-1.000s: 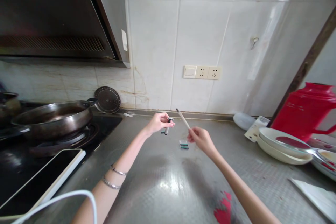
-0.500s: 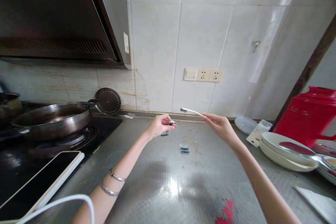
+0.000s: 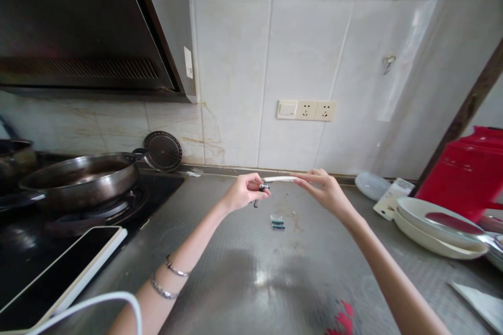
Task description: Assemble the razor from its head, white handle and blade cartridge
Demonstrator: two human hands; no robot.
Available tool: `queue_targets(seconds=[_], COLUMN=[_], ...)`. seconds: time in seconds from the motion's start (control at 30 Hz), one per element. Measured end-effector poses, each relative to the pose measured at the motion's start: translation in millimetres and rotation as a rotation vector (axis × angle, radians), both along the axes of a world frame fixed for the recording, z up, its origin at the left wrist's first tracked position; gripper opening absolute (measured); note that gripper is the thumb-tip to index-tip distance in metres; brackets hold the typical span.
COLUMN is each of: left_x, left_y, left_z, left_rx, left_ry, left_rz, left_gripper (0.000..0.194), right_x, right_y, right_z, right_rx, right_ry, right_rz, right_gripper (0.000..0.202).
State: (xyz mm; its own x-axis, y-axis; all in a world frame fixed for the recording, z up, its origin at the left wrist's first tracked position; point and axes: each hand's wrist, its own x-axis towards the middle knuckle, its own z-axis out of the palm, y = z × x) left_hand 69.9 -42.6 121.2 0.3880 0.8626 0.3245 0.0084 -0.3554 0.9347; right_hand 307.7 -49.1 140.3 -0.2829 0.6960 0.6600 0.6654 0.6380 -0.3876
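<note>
My left hand is closed on a small black-and-silver object above the metal counter. A white toothbrush is pinched in my right hand, its head end at the small object by my left fingertips. Whether the two touch is too small to tell. Below my left hand, a small dark-and-pale piece shows in part. On the counter between my arms lies a small clear pack with dark green strips.
A steel pan stands on the stove at left, near a phone-like device with a white cable. At right are stacked dishes, a red container, a clear bowl and a white card.
My right hand has moved left, bringing the toothbrush head to the object in my left hand. The toothbrush has turned, and my left hand has shifted slightly right.
</note>
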Motion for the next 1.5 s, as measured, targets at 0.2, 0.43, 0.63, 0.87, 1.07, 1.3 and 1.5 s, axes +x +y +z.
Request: queue_targets(seconds=[0.2, 0.43, 0.63, 0.87, 1.07, 1.3, 1.5], left_x=[1.1, 2.9, 2.3, 1.0, 1.0, 1.3, 1.2], left_y=[-1.4, 1.1, 0.2, -0.1, 0.6, -2.6, -2.0], left_z=[1.2, -3.4, -2.8, -1.1, -2.2, 1.8, 0.5], left_rx=[0.015, 0.015, 0.017, 0.01, 0.02, 0.005, 0.008], left_ry=[0.008, 0.018, 0.038, 0.018, 0.017, -0.012, 0.006], left_rz=[0.003, -0.002, -0.017, -0.024, -0.025, -0.034, -0.027], left_gripper=[0.026, 0.026, 0.026, 0.028, 0.028, 0.03, 0.029], right_x=[-2.7, -1.8, 3.7, 0.3, -3.5, 1.0, -1.6], right_y=[-0.7, -0.2, 5.4, 3.1, -0.1, 4.5, 2.5], right_z=[-0.6, -0.8, -5.2, -4.7, -4.0, -7.7, -8.0], right_rx=[0.007, 0.03, 0.022, 0.003, 0.017, -0.006, -0.035], right_ry=[-0.017, -0.024, -0.016, 0.003, 0.001, 0.038, 0.053], right_rz=[0.04, 0.012, -0.045, 0.018, -0.015, -0.012, 0.06], right_gripper=[0.035, 0.034, 0.034, 0.036, 0.034, 0.036, 0.036])
